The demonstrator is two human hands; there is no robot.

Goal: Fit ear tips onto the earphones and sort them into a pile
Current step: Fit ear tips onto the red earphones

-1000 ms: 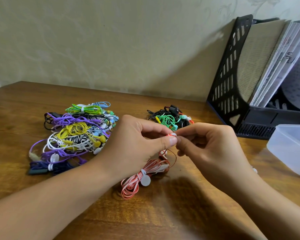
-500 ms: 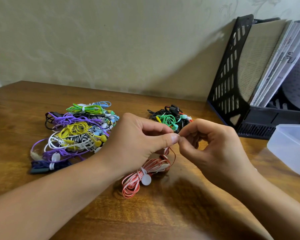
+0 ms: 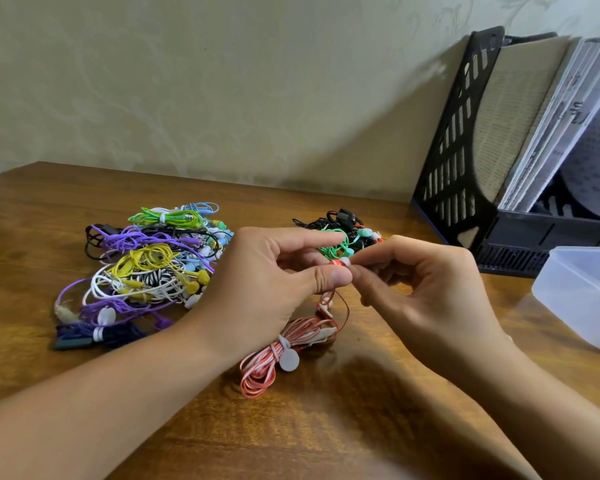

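My left hand [image 3: 271,282] pinches a red earbud [image 3: 336,263] between thumb and fingers. My right hand [image 3: 426,289] meets it from the right, and its fingertips pinch a small white ear tip [image 3: 345,261] against the bud. The bud's red-and-white cable hangs down to a coiled bundle [image 3: 274,355] with a white round clip on the wooden table [image 3: 326,427]. A large pile of coloured earphones [image 3: 146,268] lies to the left. A smaller heap of black, green and mint earphones [image 3: 343,226] sits behind my hands.
A black file holder [image 3: 465,150] full of papers stands at the back right against the wall. A translucent plastic box [image 3: 582,296] sits at the right edge of the table.
Both hands have stayed together above the red bundle. The right fingers shifted their pinch, and the red bud with the white tip now shows between the fingertips.
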